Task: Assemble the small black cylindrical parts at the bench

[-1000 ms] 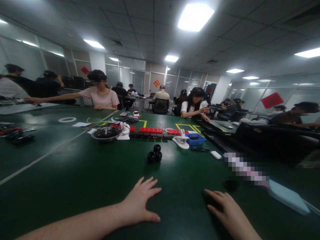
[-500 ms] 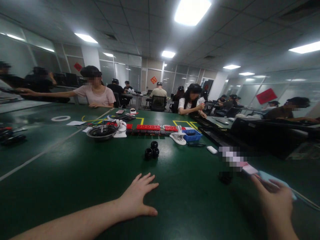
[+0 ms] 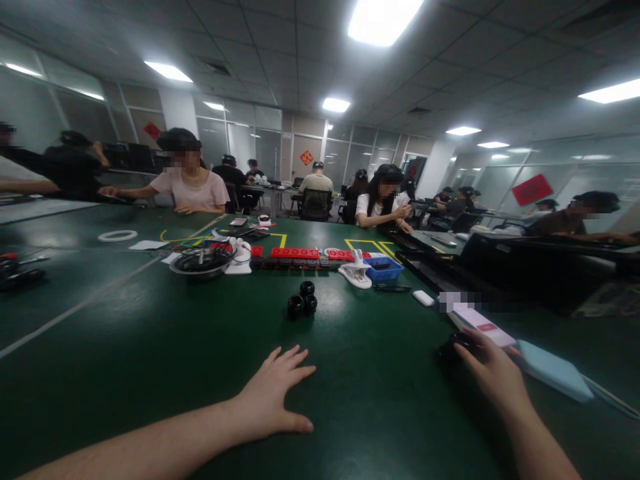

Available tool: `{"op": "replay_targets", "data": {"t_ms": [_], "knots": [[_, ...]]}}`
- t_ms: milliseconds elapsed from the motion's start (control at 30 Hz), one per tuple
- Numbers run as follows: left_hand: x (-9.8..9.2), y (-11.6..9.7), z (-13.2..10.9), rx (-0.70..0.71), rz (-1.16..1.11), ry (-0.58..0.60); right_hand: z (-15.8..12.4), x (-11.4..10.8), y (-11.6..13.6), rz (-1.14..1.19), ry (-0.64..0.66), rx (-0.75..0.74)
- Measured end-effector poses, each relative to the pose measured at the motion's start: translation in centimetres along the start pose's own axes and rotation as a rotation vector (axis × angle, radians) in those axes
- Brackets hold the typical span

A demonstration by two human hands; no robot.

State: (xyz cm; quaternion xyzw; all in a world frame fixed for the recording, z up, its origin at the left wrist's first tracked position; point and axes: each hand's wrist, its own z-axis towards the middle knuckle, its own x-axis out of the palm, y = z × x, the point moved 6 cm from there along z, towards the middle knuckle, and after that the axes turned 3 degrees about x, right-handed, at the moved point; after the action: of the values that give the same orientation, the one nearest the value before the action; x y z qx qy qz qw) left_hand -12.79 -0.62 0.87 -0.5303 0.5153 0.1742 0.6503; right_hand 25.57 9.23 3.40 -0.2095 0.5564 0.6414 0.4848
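Note:
My left hand (image 3: 273,393) lies flat on the green table (image 3: 150,347), fingers spread, holding nothing. My right hand (image 3: 493,373) reaches forward to the right, its outstretched fingertips touching a small black object (image 3: 450,348) that is partly hidden by the fingers. Just beyond that object lies a white card with a red label (image 3: 483,325), and a light blue flat pad (image 3: 547,368) sits to the right of the hand. A cluster of three small black round parts (image 3: 303,300) stands on the table ahead of my left hand, well out of its reach.
Further back are a row of red blocks (image 3: 295,253), a blue bin (image 3: 383,270), a white clip-like tool (image 3: 355,273), a dark round dish (image 3: 200,261), a small white piece (image 3: 424,298) and a white ring (image 3: 117,235). Several people sit at the far side and at neighbouring tables.
My right hand left the table, swung out to the right, then came in to the black object. The left hand stayed flat. The view shifted slightly.

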Motion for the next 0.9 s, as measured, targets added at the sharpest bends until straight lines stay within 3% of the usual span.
{"op": "replay_targets", "data": {"t_ms": [200, 300, 533, 700, 900], "knots": [[-0.2, -0.1, -0.3, -0.001, -0.025, 0.014, 0.2, 1.2, -0.3, -0.081, 0.166, -0.001], [-0.3, -0.3, -0.3, 0.004, -0.021, 0.012, 0.6, 1.6, -0.8, -0.122, 0.187, 0.0], [-0.2, -0.4, -0.3, 0.005, -0.022, 0.007, 1.2, 0.7, -3.4, -0.267, 0.052, 0.059], [0.0, -0.1, -0.2, 0.0, 0.001, -0.015, 0.9, -0.2, -5.4, -0.316, -0.015, 0.187], [-0.1, -0.2, -0.3, 0.003, -0.018, -0.003, 0.8, -0.6, -5.8, -0.28, -0.03, 0.251]]}}
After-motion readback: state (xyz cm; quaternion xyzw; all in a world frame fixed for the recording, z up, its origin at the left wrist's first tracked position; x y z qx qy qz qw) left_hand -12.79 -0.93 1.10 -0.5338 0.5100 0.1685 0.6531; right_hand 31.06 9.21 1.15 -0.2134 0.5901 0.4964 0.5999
